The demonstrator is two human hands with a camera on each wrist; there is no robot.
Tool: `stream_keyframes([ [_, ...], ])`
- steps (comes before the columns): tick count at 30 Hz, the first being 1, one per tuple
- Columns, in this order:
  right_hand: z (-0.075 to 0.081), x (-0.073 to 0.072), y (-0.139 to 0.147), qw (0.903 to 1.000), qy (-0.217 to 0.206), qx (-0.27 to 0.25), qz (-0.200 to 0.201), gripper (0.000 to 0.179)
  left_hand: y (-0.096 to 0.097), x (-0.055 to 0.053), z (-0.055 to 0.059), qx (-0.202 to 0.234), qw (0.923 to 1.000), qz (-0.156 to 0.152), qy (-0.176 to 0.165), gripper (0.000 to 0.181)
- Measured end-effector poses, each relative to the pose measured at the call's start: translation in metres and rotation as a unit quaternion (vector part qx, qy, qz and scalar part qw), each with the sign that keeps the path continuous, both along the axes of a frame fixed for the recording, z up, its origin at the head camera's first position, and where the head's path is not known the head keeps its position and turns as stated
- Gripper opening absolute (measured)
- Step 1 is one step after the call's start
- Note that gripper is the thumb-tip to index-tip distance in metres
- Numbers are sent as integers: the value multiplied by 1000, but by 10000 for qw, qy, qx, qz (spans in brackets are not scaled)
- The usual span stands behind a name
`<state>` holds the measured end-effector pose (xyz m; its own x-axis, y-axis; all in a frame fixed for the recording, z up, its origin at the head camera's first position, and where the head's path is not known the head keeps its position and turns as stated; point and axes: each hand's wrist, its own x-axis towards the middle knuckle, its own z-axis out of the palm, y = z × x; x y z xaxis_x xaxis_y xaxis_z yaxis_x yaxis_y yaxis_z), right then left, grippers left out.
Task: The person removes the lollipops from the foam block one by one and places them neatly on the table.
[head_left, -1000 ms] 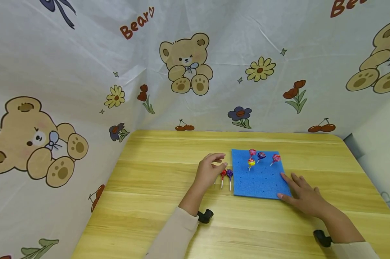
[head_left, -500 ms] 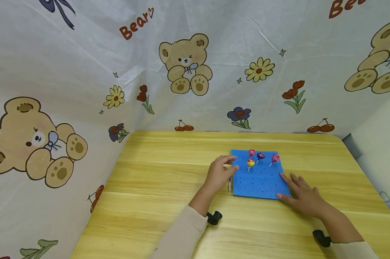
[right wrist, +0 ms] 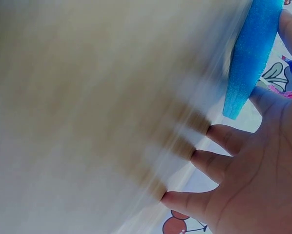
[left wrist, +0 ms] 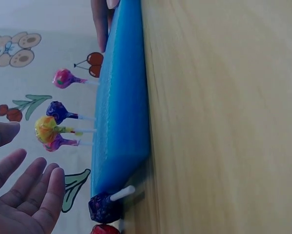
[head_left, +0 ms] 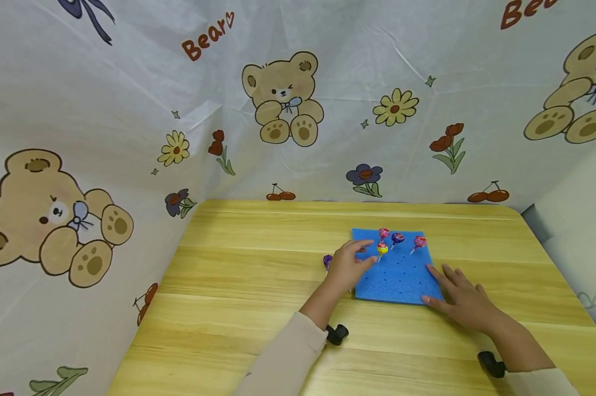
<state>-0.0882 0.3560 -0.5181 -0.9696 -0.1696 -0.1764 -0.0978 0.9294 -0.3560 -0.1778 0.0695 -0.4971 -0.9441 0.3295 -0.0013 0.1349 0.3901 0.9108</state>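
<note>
A blue foam board [head_left: 394, 287] dotted with small holes lies on the table. Upright in its far half stand a yellow lollipop [head_left: 382, 248], a pink one [head_left: 384, 234], a dark blue one [head_left: 397, 238] and a pink-red lollipop [head_left: 419, 242]. My left hand [head_left: 348, 268] hovers over the board's left side, thumb and index finger apart at the yellow lollipop. The left wrist view shows the hand's fingers [left wrist: 29, 195] spread, holding nothing. My right hand [head_left: 463, 301] rests at the board's right edge, fingers spread, thumb and index finger touching it.
Beside the board's left edge lie a purple lollipop [left wrist: 104, 208] and a red lollipop [left wrist: 105, 229], mostly hidden behind my left hand in the head view. The wooden table [head_left: 238, 308] meets a bear-print cloth [head_left: 298, 165] at its back and left.
My left hand has moved right, from above the lollipops beside the board to the yellow lollipop in it. My right hand has stayed at the board's right edge.
</note>
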Motion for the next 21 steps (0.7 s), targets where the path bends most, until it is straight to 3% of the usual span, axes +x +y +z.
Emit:
stream_keyframes([
  [21, 2, -2, 0, 10000, -22, 40, -6, 88, 29, -3, -7, -540, 9980, -138, 313, 45],
])
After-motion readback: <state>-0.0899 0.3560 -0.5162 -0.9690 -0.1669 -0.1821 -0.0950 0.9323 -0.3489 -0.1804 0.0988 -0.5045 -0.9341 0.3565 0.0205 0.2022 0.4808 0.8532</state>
